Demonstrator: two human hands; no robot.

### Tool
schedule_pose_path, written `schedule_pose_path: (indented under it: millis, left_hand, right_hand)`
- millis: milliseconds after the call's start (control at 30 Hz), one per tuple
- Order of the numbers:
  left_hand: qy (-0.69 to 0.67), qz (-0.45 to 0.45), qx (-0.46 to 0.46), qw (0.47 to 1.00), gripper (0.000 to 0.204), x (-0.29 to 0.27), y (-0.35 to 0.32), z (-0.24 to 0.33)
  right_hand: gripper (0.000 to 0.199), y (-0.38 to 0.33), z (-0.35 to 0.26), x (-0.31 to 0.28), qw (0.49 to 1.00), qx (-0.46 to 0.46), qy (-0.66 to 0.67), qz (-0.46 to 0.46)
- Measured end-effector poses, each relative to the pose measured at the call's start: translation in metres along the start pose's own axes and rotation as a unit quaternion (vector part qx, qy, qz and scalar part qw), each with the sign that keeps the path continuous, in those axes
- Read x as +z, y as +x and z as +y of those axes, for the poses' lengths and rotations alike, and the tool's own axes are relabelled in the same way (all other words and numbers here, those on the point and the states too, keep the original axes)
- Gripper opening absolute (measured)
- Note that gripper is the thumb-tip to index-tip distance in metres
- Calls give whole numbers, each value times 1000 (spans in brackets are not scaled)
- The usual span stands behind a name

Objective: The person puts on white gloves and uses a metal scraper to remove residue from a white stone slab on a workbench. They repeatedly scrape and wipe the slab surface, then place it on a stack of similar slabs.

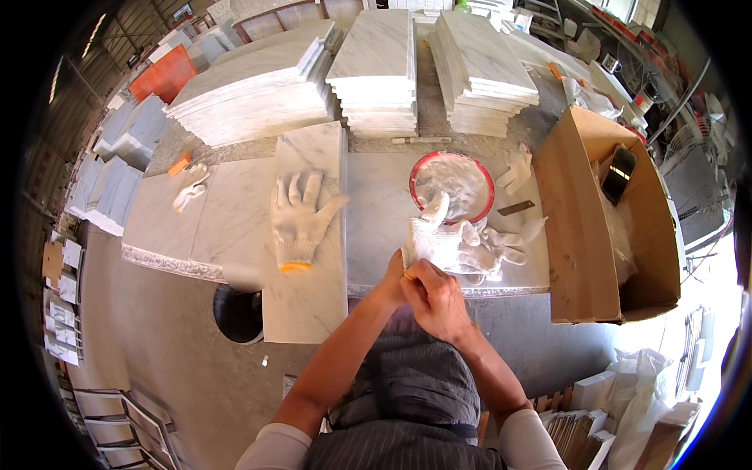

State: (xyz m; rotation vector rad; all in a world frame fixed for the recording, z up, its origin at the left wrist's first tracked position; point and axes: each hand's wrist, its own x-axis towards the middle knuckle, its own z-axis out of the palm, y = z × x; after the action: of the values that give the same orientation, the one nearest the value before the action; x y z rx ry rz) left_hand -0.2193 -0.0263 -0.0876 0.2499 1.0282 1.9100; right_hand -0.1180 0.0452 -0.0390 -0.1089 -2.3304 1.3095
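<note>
My left hand (432, 241) wears a white knitted glove, with one finger standing up and apart from the rest. The bare fingers of my right hand (439, 299) are closed on the glove's cuff at my left wrist. Just beyond the gloved hand is a red-rimmed bucket (490, 182) holding a pale grey-white paste. White gloves (501, 249) lie bunched beside my left hand; where they end and the worn glove begins is hard to see. Another white glove (296, 218) with a yellow cuff lies flat on a marble slab (305, 309) to the left.
Stacks of marble slabs (374, 51) line the table's far side. An open cardboard box (576, 227) stands at right, near a flat metal blade (516, 207) and a crumpled glove (515, 168). At left are an orange block (179, 163), another glove (191, 188) and a black bucket (237, 317) below.
</note>
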Motion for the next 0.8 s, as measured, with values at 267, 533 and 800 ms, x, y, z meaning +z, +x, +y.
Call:
schedule_pose_path:
  millis: [267,533,800]
  left_hand:
    - [-87,34,20,995,32,37,-18,31]
    - [-120,75,47,989,35,-6,-24,22]
    - [-29,-36,183,982,41,23,14,18]
  right_hand:
    - [9,-12,-7,19,994,28,67,81]
    - [11,-15,-16,10,995,16,91,41]
    - [11,-4,-15,18,999,-43,19,24]
